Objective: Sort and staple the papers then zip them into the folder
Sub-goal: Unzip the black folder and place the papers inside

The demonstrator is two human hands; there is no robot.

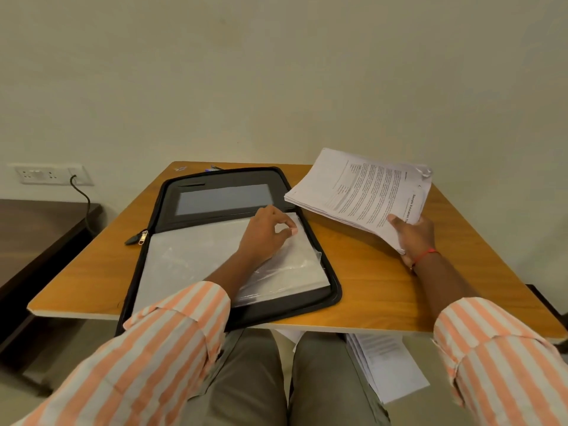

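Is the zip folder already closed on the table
No, the black zip folder lies open flat on the wooden table, with the left hand resting on its clear plastic sleeves.

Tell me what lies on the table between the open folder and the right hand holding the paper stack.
Nothing: in the head view, only bare wooden table separates the folder from the right hand gripping the paper stack.

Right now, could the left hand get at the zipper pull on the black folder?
Probably yes. The left hand rests free on the clear plastic sleeves, and nothing lies between it and the metal zipper pull.
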